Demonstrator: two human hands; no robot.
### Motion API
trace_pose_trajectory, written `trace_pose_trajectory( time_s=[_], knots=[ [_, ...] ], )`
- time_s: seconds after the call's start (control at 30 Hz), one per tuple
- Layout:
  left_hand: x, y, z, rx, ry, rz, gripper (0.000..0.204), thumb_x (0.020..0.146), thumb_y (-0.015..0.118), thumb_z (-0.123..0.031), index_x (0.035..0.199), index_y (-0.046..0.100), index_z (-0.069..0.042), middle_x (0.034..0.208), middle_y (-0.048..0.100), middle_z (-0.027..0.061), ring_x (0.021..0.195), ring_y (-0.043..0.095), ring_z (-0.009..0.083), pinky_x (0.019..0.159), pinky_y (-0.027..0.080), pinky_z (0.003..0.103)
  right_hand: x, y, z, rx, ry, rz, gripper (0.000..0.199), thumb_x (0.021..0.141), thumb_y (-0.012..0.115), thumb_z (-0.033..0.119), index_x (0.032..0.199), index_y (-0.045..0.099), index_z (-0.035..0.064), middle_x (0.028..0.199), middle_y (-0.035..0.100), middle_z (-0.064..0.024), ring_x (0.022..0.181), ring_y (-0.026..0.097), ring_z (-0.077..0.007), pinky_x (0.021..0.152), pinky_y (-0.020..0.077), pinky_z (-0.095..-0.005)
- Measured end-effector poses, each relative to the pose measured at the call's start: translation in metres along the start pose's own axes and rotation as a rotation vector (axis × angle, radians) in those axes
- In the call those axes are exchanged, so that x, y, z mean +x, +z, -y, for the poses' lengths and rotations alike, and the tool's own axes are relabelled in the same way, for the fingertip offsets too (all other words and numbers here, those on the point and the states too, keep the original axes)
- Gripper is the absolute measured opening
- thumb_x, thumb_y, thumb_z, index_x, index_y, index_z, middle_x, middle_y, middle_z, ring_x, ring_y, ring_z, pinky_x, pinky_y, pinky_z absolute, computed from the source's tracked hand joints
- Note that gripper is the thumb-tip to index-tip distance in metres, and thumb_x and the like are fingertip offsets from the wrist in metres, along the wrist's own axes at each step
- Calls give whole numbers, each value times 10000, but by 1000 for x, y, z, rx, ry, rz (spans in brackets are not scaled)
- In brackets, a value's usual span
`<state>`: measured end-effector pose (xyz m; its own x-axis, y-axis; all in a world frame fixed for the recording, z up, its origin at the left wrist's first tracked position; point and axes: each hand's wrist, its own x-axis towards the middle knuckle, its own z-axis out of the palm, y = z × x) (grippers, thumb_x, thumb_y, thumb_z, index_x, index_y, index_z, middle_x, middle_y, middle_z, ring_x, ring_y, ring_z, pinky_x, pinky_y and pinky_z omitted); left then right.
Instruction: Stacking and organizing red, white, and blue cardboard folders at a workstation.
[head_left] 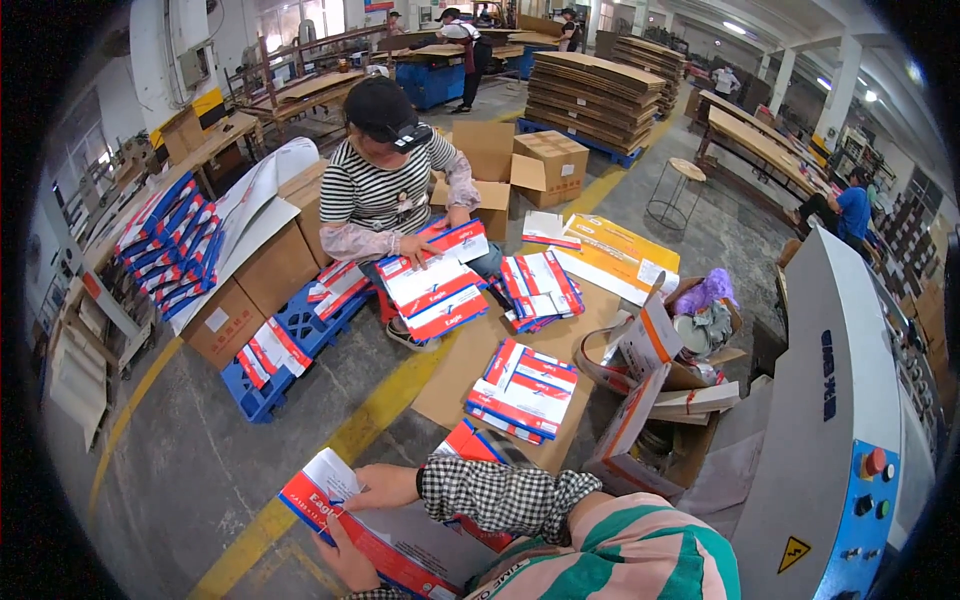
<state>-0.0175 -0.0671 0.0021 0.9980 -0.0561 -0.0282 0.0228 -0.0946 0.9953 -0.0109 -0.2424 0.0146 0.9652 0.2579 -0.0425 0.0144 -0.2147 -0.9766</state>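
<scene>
Low in front of me, a flat printed carton (420, 535) in red, white and blue lies across my lap. My right hand (388, 487), its arm in a black-and-white checked sleeve, grips the upper edge near the carton's left end. Lower down, my left hand (347, 556) holds the edge nearer me, with part of its fingers hidden. Just beyond my right forearm, another printed carton (468, 440) is partly covered by the sleeve. A stack of flat cartons (522, 388) sits farther off on a brown cardboard sheet (440, 395).
Opposite, a person (390, 180) in a striped shirt handles similar cartons (435, 290). Another stack (540, 287) lies beside them. A blue pallet (262, 400) is at left, an open box of scraps (690, 400) at right. Close on my right stands a grey machine (800, 400) with buttons.
</scene>
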Motion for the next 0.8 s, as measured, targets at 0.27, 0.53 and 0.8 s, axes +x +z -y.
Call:
trace_pose_trajectory(
  time_s=[0.27, 0.53, 0.8],
  knots=[
    [4, 5, 10, -236, -50, 45, 396, 899, 496, -277, 1153, 430, 20, 1046, 526, 103, 915, 522, 172, 777, 442, 291, -1, -5, -4, -94, 71, 15, 476, 820, 556, 382, 1054, 543, -33, 977, 609, -196, 892, 595, -274, 764, 459, -337],
    [0, -2, 1, 3, 81, 6, 354, 894, 502, -290, 1060, 509, 23, 963, 582, 122, 855, 549, 195, 761, 434, 315, 3, 5, -9, -100, -71, -36, 418, 848, 527, 362, 1100, 546, 29, 1028, 597, -176, 944, 574, -264, 826, 433, -349],
    [-6, 2, -14, 76, 55, -35, 345, 859, 563, -301, 1009, 530, 7, 899, 609, 106, 822, 570, 170, 740, 440, 299, -8, 4, -2, 90, 74, -33, 406, 839, 568, 333, 1092, 560, 16, 1009, 618, -162, 945, 590, -239, 805, 453, -344]
  ],
)
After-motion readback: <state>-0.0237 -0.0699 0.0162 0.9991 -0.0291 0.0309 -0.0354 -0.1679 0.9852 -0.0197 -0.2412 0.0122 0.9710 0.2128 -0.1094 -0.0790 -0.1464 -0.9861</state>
